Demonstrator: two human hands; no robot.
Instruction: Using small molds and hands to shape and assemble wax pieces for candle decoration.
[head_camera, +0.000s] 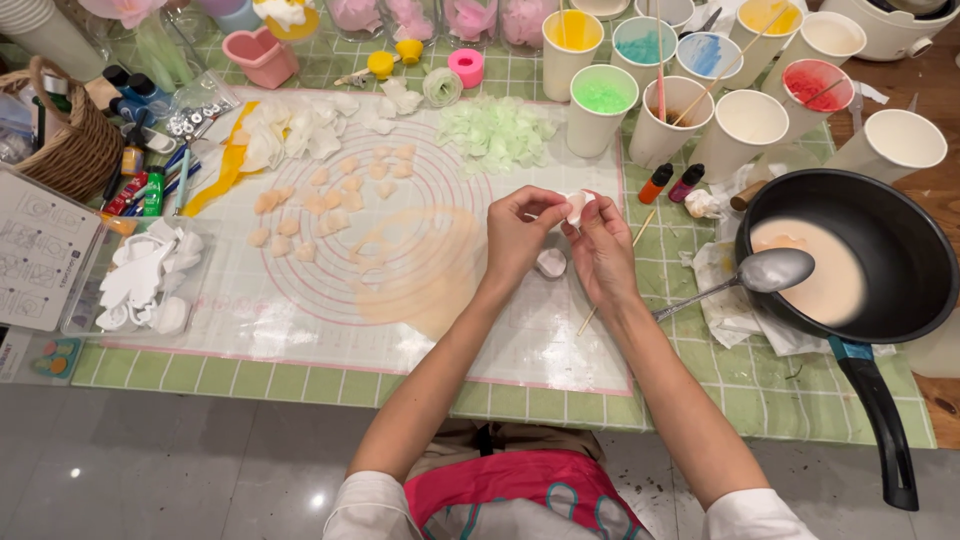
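Observation:
My left hand (518, 235) and my right hand (603, 248) meet above a translucent work mat (300, 300), and together they pinch a small pale pink-white petal piece (576, 206) between the fingertips. Just below my hands another small pale petal (551, 263) lies on the mat. Several peach petals (330, 195) lie in rows on the mat's ringed centre. White petals (300, 125) and pale green petals (497, 130) are heaped at the mat's far edge. A thin wooden stick (640, 230) lies partly under my right hand.
A black pan (900, 215) of pale melted liquid sits at right, a metal spoon (770, 270) resting on its rim. Paper cups (700, 80) of coloured material stand behind. White moulds in a clear tray (145, 280), a wicker basket (60, 135) and pens lie left.

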